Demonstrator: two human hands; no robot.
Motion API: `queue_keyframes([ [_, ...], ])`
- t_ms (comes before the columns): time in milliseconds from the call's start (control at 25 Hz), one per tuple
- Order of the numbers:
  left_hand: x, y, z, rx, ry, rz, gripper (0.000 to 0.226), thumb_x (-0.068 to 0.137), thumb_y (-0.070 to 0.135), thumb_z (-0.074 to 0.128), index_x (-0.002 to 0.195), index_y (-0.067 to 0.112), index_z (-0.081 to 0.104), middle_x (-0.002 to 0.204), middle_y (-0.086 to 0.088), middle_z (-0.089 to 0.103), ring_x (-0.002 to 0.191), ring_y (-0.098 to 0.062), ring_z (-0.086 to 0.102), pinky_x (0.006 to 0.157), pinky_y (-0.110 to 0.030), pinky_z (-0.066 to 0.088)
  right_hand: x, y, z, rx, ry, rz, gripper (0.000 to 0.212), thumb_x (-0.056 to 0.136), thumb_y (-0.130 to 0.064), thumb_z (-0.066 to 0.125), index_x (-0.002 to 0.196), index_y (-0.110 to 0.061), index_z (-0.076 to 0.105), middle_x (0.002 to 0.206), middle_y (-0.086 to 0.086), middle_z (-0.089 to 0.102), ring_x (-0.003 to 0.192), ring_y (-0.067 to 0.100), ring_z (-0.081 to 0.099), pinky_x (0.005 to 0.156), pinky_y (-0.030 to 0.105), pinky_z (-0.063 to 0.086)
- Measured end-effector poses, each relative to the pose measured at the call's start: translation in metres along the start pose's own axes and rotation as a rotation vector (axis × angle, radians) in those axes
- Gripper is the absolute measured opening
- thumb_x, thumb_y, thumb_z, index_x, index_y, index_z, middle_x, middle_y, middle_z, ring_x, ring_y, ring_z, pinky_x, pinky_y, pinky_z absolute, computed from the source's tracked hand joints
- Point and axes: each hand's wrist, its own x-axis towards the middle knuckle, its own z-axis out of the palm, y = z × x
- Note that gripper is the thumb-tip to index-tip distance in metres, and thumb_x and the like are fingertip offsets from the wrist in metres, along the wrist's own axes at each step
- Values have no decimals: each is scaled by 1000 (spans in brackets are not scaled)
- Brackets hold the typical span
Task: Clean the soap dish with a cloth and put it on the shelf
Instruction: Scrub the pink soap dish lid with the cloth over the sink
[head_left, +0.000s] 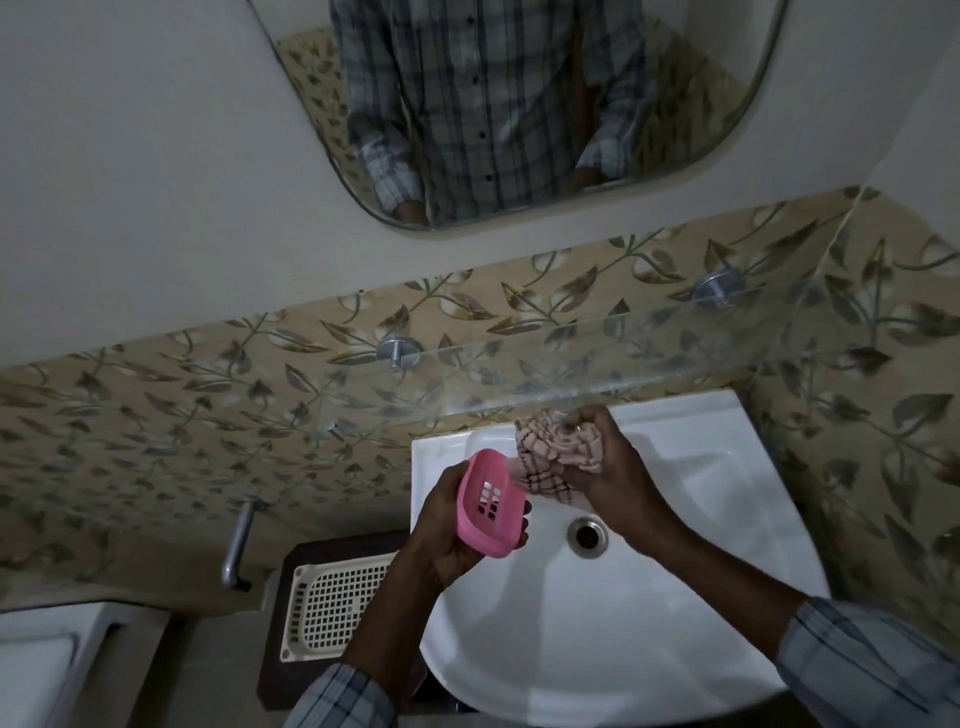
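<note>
My left hand grips a pink slotted soap dish over the left side of the white sink, its open side tilted toward me. To its right, my right hand holds a bunched pink checked cloth. The cloth's lower edge lies against the dish's upper right rim. A clear glass shelf runs along the wall just above both hands on two metal brackets.
A mirror hangs above the shelf on the wall. Left of the sink stands a dark stool with a cream perforated tray. A metal pipe juts from the leaf-patterned tiles. The sink drain lies below the cloth.
</note>
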Motion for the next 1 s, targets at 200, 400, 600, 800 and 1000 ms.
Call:
queue_keyframes([
  [200,7,2,0,-73,-97,-27,64,78,45,64,118,-5,66,109,-31,69,90,-42,70,80,-48,58,-6,-6,11,-166,-277,-382,61,85,5,63,120,-45,64,127,-19,64,119,5,61,94,15,50],
  [400,9,0,2,-102,-139,-70,66,82,51,56,118,-3,69,112,-27,70,95,-40,71,86,-52,57,-24,27,20,-605,-270,-676,64,67,23,63,126,0,65,129,20,64,120,34,61,94,48,56],
  [600,6,-1,5,-107,-168,-112,56,84,42,54,114,-5,65,95,-26,70,80,-38,69,73,-47,60,-7,22,2,-649,-413,-951,47,74,17,67,117,-2,71,122,20,69,116,33,65,100,43,53],
  [800,13,13,4,-87,-106,-92,61,93,44,46,99,-9,75,95,-28,73,79,-38,74,70,-44,63,-7,22,20,-650,-456,-859,57,64,21,62,116,-1,71,119,18,70,112,32,65,93,45,55],
  [1000,11,25,4,118,-66,-105,54,85,47,53,105,3,77,100,-24,72,82,-38,69,73,-47,58,5,17,4,-744,-310,-925,33,81,12,63,112,5,72,119,23,69,112,38,67,97,45,54],
])
